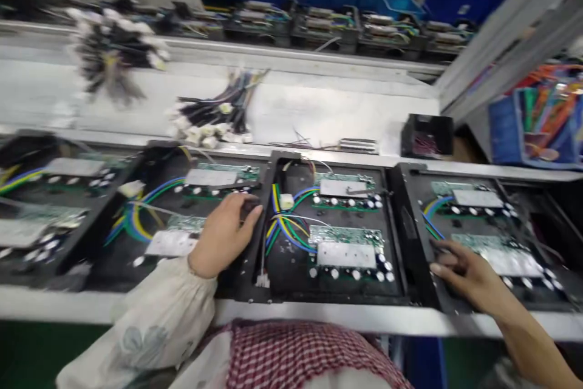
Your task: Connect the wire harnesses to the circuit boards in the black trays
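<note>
My left hand (225, 234) is closed, thumb and fingers curled together by the left wall of the middle black tray (396, 237). Whatever it may pinch is hidden. At the left wall of the right-hand black tray (464, 301), my right hand (473, 277) is also curled, its fingertips close to that wall; any held thing cannot be made out. Inside the middle tray lie an upper circuit board (344, 187) and a lower circuit board (346, 254), each with a pale metal plate. Blue, green and yellow wires (285, 225) loop at their left, near a white connector (286, 201).
More trays with boards stand to the left. Behind them, bundles of cables with white connectors (214, 116) lie on a white shelf (300, 110). A small black box (427, 136) and a blue bin (537, 128) of colourful items sit at the right.
</note>
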The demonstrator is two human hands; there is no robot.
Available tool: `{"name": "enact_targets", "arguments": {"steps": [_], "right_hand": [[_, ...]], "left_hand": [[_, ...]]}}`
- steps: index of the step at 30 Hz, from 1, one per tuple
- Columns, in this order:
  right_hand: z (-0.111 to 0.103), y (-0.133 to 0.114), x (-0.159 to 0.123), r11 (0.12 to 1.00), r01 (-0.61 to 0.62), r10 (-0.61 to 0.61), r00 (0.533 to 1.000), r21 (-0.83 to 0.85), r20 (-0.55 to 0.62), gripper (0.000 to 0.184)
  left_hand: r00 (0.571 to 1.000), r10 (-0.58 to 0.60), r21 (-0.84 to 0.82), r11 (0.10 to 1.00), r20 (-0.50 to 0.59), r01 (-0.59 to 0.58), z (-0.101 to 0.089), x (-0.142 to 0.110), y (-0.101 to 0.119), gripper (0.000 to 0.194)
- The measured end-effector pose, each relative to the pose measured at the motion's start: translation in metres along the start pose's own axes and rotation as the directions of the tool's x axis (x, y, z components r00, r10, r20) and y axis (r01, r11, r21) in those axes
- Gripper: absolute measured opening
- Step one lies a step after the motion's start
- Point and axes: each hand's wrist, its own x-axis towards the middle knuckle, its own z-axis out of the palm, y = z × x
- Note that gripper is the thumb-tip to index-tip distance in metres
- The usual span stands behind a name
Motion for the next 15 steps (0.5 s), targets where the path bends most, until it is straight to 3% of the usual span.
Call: {"name": "enact_targets", "arguments": {"steps": [2,4,6,7,8,10,12,15], "right_hand": [[-0.011,-0.004,0.001,1.000,-0.010,0.011,0.999,-0.029,0.033,0.060],[-0.011,-0.010,-0.010,0.978,0.042,-0.066,0.991,-0.205,-0.113,0.056],[0.006,-0.016,-0.027,0.897,0.104,-0.255,0.915,-0.429,-0.311,0.048],[0.020,-0.017,-0.036,0.849,0.144,-0.359,0.863,-0.508,-0.356,0.044],[0.035,-0.017,-0.044,0.807,0.191,-0.430,0.839,-0.560,-0.333,0.041],[0.068,-0.013,-0.052,0.737,0.267,-0.500,0.834,-0.621,-0.234,0.046],[0.092,-0.006,-0.049,0.727,0.255,-0.470,0.861,-0.637,-0.192,0.052],[0.107,0.005,-0.036,0.772,0.199,-0.386,0.901,-0.604,-0.197,0.052]], "left_hand": [[1.000,-0.028,0.170,0.985,0.010,0.025,0.008,0.004,0.001,0.044],[0.997,-0.060,0.245,0.968,0.048,0.047,0.011,0.007,0.006,0.048],[0.991,-0.105,0.294,0.953,0.077,0.078,0.011,0.011,0.015,0.048],[0.988,-0.129,0.324,0.941,0.085,0.095,0.010,0.014,0.020,0.049],[0.985,-0.149,0.353,0.929,0.090,0.108,0.009,0.017,0.024,0.050],[0.980,-0.171,0.402,0.908,0.099,0.118,0.009,0.024,0.032,0.050],[0.978,-0.180,0.442,0.890,0.110,0.114,0.012,0.030,0.035,0.049],[0.973,-0.199,0.498,0.859,0.114,0.118,0.017,0.035,0.036,0.043]]}}
